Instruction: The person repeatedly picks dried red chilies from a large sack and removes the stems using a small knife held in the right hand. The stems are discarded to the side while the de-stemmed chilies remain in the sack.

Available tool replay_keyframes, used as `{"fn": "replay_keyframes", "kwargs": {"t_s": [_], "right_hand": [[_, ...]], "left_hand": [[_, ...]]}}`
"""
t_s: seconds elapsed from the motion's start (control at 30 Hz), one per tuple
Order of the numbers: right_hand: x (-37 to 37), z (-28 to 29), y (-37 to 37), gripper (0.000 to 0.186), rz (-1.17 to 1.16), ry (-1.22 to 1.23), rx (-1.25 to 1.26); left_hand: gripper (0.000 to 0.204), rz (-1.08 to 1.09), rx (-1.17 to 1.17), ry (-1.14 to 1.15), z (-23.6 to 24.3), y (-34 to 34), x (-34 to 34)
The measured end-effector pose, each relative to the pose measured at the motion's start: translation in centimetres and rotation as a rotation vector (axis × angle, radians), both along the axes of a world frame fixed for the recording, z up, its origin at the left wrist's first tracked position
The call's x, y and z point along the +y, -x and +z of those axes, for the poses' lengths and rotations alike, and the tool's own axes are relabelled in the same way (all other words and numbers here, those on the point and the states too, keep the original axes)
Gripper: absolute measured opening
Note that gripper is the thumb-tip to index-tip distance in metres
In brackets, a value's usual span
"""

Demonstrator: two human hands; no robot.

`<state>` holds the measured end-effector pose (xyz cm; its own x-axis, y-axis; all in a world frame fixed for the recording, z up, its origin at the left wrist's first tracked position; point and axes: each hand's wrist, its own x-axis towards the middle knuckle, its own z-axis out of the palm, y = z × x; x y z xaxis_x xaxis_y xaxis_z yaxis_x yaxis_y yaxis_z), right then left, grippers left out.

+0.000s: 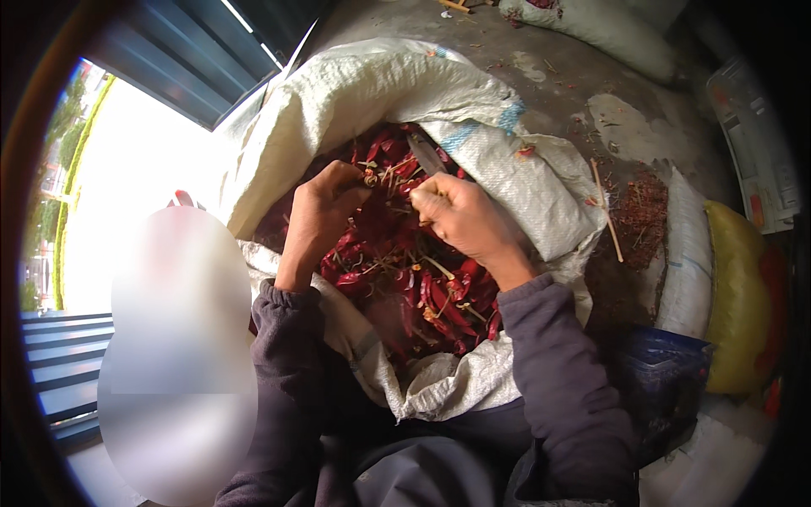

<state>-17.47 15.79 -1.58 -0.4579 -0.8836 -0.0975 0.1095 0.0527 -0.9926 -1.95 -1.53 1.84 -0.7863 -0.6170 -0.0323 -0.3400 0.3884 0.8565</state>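
Note:
An open white woven sack [372, 80] full of dried red chilies [439, 296] stands before me, its rim rolled outward. Over the chilies, my left hand [325, 207] is closed, with a chili's pale stem end showing at its fingertips. My right hand [465, 215], a little apart from it, is a fist with the thumb pressed in. What this fist holds is hidden. A flat grey blade-like piece [427, 154] sticks up just beyond the right knuckles; whether it is in that hand I cannot tell. Pale stems lie among the chilies.
Right of the sack, a thin stick [606, 211] lies by a heap of reddish stems [639, 211]. Farther right are a white sack [683, 262], a yellow sack [733, 296] and a dark blue crate [667, 359]. Blue corrugated metal [186, 55] borders the bright doorway at left.

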Motion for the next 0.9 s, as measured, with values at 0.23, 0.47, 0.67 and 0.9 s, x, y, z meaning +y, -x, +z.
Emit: {"fn": "replay_keyframes", "kwargs": {"t_s": [0.23, 0.47, 0.67, 0.9], "right_hand": [[-0.1, 0.1, 0.0, 0.033, -0.226, 0.071, 0.404], [0.6, 1.3, 0.2, 0.03, -0.327, 0.086, 0.812], [0.8, -0.4, 0.9, 0.021, -0.36, 0.057, 1.086], [1.0, 0.9, 0.7, 0.016, -0.27, -0.023, 1.137]], "left_hand": [[0.024, -0.106, 0.209, 0.002, -1.0, 3.3, 2.0], [0.024, -0.152, 0.24, 0.266, -1.5, 4.7, 4.8], [0.027, -0.195, 0.264, 0.309, -3.2, 5.4, 5.4], [0.027, -0.172, 0.3, 0.392, -3.7, 5.4, 5.5]]}}
